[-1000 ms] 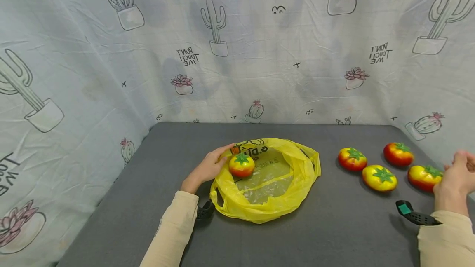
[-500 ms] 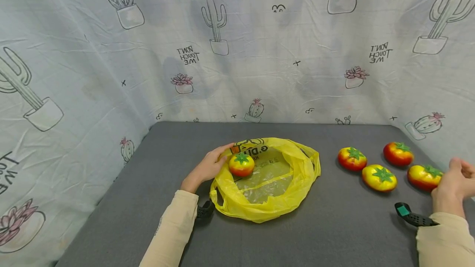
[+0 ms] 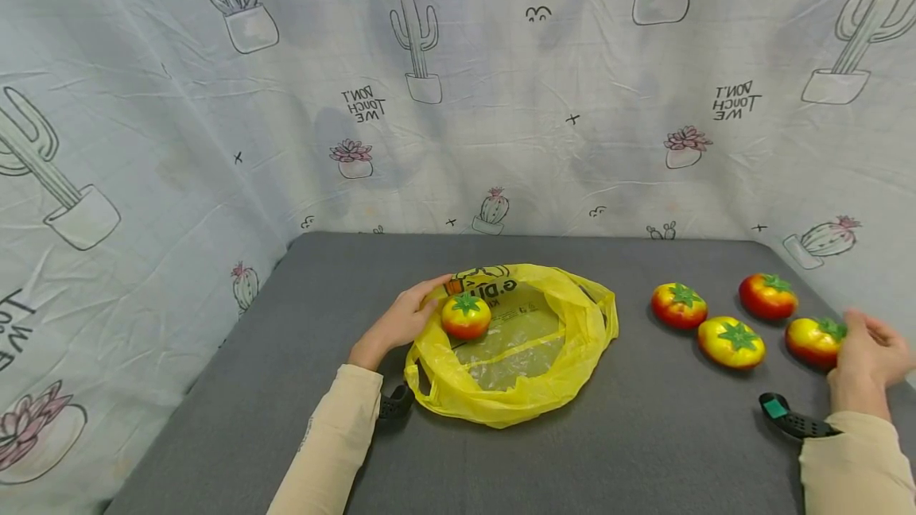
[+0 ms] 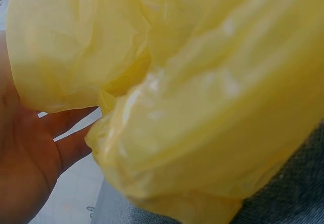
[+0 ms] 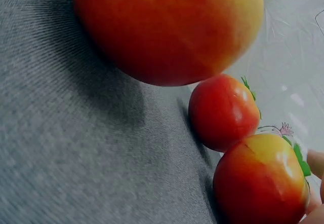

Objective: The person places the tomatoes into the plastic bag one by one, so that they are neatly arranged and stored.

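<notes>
My left hand is at the left rim of a yellow plastic bag, holding the rim between thumb and fingers. In the left wrist view the bag's film covers most of those fingers. A red-yellow toy tomato with a green star top sits in the bag's opening, by the left thumb. At the far right, my right hand is beside another toy tomato, its fingers loosely bent. The right wrist view shows fingertips close to that tomato; contact is unclear.
More toy tomatoes lie on the grey table: one at the left, a yellower one in front, a redder one behind. A printed cactus curtain stands along the table's back and sides.
My right hand has moved left, closer to the rightmost tomato. My left hand, the bag and the tomatoes stay where they were.
</notes>
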`<state>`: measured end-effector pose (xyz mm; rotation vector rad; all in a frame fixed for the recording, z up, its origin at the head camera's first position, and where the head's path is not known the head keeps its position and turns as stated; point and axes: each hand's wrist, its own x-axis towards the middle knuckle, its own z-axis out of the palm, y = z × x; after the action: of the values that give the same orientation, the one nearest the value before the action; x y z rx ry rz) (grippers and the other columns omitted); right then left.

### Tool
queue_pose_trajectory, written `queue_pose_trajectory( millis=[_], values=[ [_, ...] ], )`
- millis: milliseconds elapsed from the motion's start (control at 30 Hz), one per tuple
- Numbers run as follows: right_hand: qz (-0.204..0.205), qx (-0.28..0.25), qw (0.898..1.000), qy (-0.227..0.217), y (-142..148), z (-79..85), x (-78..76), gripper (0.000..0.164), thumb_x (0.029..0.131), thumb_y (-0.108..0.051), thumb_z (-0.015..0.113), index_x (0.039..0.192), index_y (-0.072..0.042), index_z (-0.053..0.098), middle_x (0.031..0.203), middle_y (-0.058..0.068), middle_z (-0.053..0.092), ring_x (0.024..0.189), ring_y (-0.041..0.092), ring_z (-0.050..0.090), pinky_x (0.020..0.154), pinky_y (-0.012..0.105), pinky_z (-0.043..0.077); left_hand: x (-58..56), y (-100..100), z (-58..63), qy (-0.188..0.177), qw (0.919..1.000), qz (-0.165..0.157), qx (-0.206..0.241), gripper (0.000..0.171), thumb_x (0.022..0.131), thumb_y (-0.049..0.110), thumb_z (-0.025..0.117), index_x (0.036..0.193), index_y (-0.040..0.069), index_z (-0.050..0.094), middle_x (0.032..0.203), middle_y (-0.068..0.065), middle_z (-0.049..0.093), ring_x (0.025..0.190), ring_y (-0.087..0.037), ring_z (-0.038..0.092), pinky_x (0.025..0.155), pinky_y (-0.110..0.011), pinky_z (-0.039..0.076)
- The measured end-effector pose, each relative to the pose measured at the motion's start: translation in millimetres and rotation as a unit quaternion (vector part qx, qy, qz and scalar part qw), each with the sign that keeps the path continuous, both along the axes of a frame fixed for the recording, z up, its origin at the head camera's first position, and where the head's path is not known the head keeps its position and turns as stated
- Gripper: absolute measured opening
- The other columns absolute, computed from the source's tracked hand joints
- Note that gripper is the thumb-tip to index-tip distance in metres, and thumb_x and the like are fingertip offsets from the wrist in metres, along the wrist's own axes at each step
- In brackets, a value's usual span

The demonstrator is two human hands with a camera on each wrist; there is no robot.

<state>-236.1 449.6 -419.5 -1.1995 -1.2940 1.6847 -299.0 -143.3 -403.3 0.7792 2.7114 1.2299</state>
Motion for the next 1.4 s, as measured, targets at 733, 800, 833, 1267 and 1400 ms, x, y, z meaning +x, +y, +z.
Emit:
queue_pose_trajectory(
  millis=[733,800,833,1267,1400],
  values=[
    [0.223,0.103,0.940,-0.236,39,-27.4,-11.7,0.115,0.062,-0.079,0.058,0.154,-0.019,0.023,0.157,0.014,0.013,0.137,0.035,0.019,0.110,0.050,0.022,0.3,1,1.1,-0.009,1.0000,0.000,0.000,0.047,0.101,0.002,0.040,0.148,0.009,0.037,0.149,-0.014,0.035,0.136,-0.032,0.031,0.107,-0.050,0.030],
    [0.236,0.108,0.934,-0.244,40,-26.6,-11.8,0.115,0.064,-0.078,0.058,0.154,-0.017,0.021,0.157,0.015,0.011,0.137,0.038,0.018,0.110,0.052,0.022,-0.2,1,0.7,-0.007,1.0000,0.000,-0.001,0.047,0.101,0.002,0.040,0.147,0.009,0.037,0.148,-0.014,0.036,0.136,-0.031,0.031,0.107,-0.050,0.030],
    [0.243,0.110,0.932,-0.246,42,-26.7,-11.9,0.116,0.064,-0.078,0.058,0.154,-0.016,0.019,0.157,0.016,0.009,0.137,0.038,0.017,0.110,0.052,0.022,-0.4,1,0.6,-0.007,1.0000,0.001,-0.001,0.047,0.101,0.002,0.040,0.147,0.009,0.038,0.148,-0.014,0.036,0.136,-0.031,0.032,0.107,-0.049,0.030],
    [0.297,0.142,0.893,-0.305,40,-18.3,-9.6,0.119,0.072,-0.072,0.062,0.152,-0.003,0.007,0.155,0.026,-0.001,0.138,0.047,0.008,0.105,0.064,0.020,0.4,0,2.1,0.010,0.9999,-0.007,0.003,0.046,0.101,0.001,0.041,0.146,0.006,0.039,0.146,-0.016,0.038,0.134,-0.033,0.033,0.108,-0.049,0.029],
    [0.291,0.137,0.894,-0.311,39,-17.5,-8.5,0.120,0.071,-0.073,0.061,0.152,-0.002,0.008,0.154,0.027,0.001,0.137,0.048,0.010,0.105,0.063,0.020,1.4,0,2.8,0.014,0.9999,-0.007,0.003,0.046,0.100,0.000,0.042,0.146,0.005,0.039,0.146,-0.017,0.038,0.134,-0.034,0.034,0.107,-0.050,0.030]
  ],
)
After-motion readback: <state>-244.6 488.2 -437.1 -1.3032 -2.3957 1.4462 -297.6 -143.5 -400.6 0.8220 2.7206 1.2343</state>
